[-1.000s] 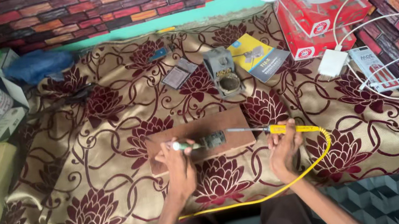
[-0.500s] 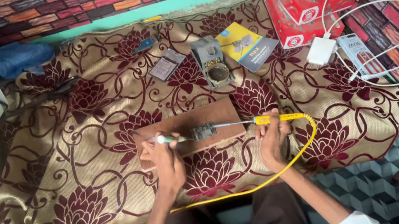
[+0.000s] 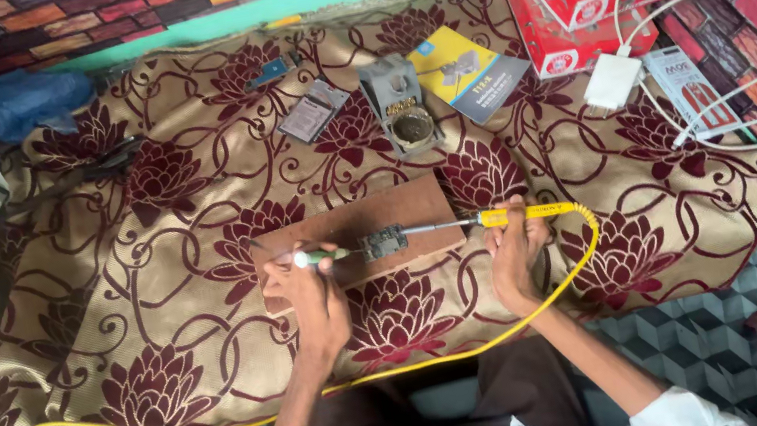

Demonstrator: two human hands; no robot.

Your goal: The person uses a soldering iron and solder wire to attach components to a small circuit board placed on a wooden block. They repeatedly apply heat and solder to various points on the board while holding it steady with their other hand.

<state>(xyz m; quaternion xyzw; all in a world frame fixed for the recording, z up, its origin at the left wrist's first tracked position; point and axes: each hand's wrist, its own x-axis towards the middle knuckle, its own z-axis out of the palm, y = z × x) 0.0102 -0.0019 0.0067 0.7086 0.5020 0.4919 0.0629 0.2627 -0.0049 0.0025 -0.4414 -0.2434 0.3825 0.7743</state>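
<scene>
My right hand point(image 3: 517, 257) is closed round the yellow soldering iron point(image 3: 525, 213), left hand point(image 3: 315, 294) pinching the green-handled tool point(image 3: 320, 256) at the small circuit board point(image 3: 385, 241) — a slip could scorch the cloth point(image 3: 156, 279).

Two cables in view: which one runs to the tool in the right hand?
The yellow cable: it loops from the yellow-handled soldering iron in the right hand. The white cable stays beside the red boxes.
</scene>
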